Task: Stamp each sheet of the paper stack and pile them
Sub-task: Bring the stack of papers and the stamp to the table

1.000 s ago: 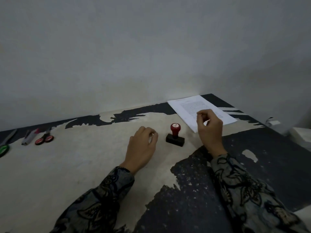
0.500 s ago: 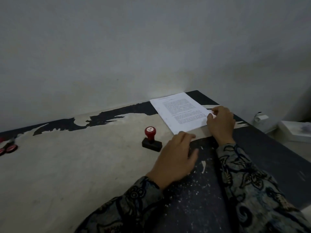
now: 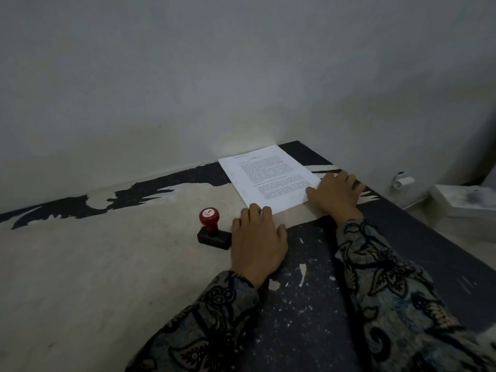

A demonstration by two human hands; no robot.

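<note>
Both hands lie flat and grip nothing: left hand (image 3: 257, 244) beside the red-knobbed black-based stamp (image 3: 212, 229), right hand (image 3: 335, 194) pressing the white printed paper stack (image 3: 268, 178) corner. Risk: dragging several sheets together, or knocking the stamp over.

On the round red knob of your black-based rubber stamp (image 3: 209, 216) you can read "TOP" beneath a small mark. The white printed sheet topping the paper stack (image 3: 268, 178) carries paragraphs of text too small to read.
</note>
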